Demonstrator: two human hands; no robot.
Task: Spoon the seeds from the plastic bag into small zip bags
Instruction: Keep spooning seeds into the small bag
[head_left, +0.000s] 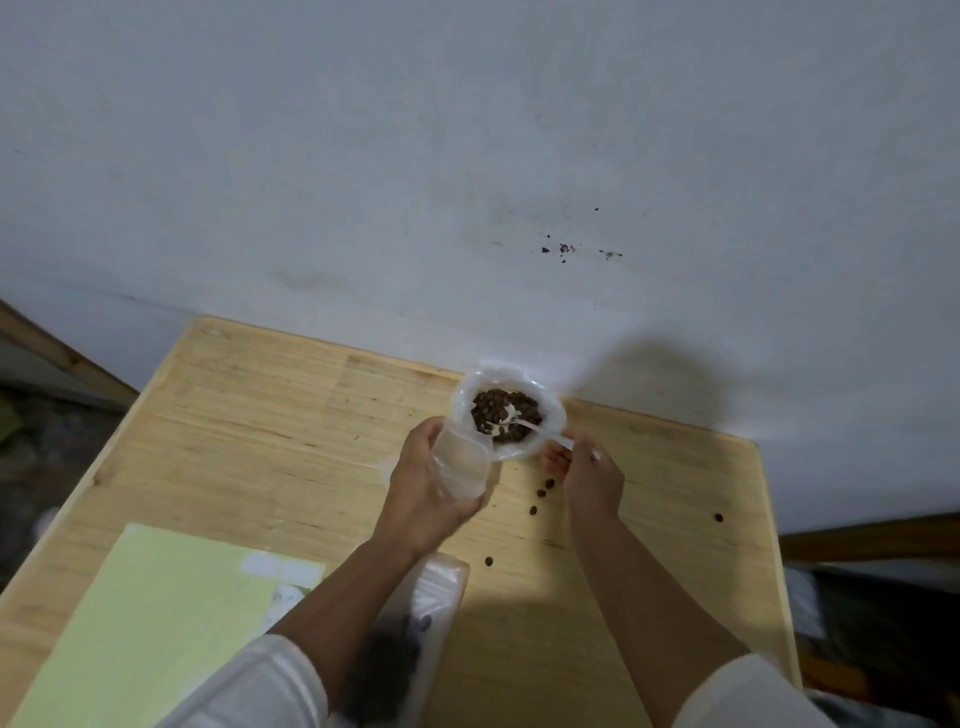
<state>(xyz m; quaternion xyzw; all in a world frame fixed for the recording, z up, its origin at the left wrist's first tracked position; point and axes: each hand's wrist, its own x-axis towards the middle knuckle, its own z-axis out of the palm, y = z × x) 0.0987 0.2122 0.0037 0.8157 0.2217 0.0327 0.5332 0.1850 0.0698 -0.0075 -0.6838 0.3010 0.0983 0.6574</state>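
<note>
The big plastic bag (509, 418) sits open at the far edge of the wood table (291, 415), right by the wall (467, 156); it is full of brown seeds (493, 408). The right hand (589, 470) pinches the handle of a white spoon (524, 423) w/ curled fingers; the spoon's bowl end is down in the seeds, inside the big bag. The left hand (428, 483) is curled round a small zip bag (462, 460), clear & looks empty; its top is up near the big bag's rim, just touching or almost, can't tell which. A few loose seeds (540, 491) lie on the table b/w the two arms & one more sits off to the right. Near the person, under the left arm, lies another clear bag (431, 597) w/ dark seeds in it; it's blurry. A pale green sheet (156, 623) lies flat on the table's near left part. Both sleeves are white.
</note>
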